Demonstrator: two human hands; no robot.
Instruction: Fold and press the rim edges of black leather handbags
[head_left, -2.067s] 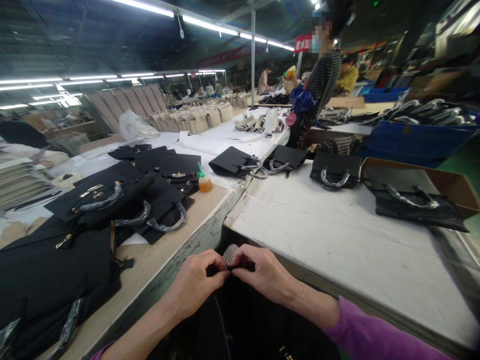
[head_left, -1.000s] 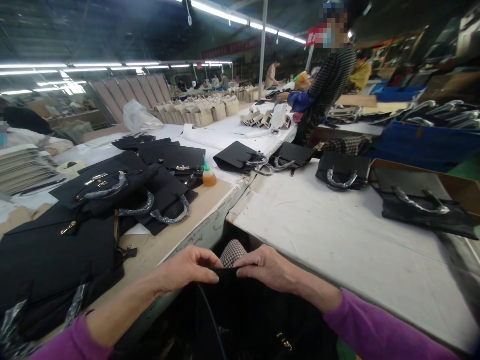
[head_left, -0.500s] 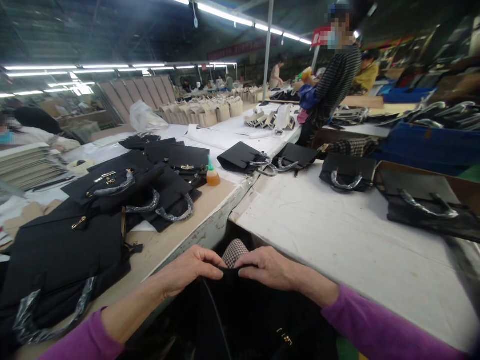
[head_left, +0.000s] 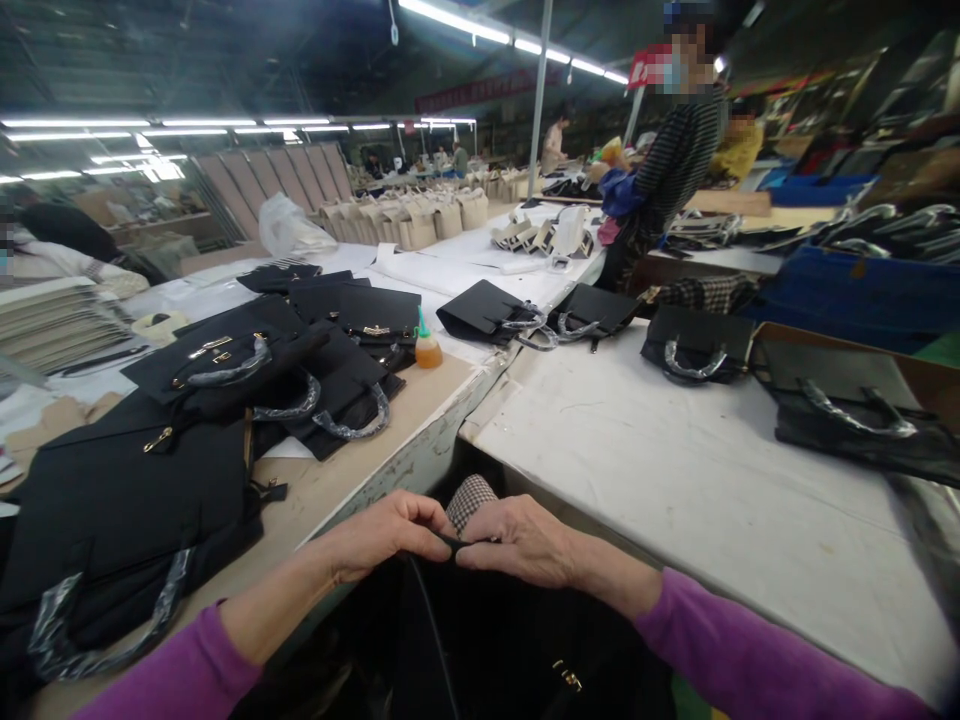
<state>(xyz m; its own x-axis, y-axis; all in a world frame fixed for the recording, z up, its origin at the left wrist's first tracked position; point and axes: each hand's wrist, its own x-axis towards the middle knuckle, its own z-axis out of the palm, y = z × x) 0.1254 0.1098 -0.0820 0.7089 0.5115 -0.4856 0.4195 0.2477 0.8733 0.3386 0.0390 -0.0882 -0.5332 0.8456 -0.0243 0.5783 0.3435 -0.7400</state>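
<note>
A black handbag with a small gold clasp lies across my lap, below the table edges. At its upper edge my left hand pinches the black material between thumb and fingers. Close beside it, my right hand grips the same edge, the two thumbs almost meeting. The bag's lower part is dark and runs out of view. Checked cloth shows just beyond my hands.
Several black handbags with plastic-wrapped handles are piled on the left table. A squeeze bottle of amber liquid stands there. More black handbags line the right table's far side. A person stands beyond.
My right hand has slid left along the bag's edge, so it is now closer to my left hand. The left hand has barely moved and still grips the edge.
</note>
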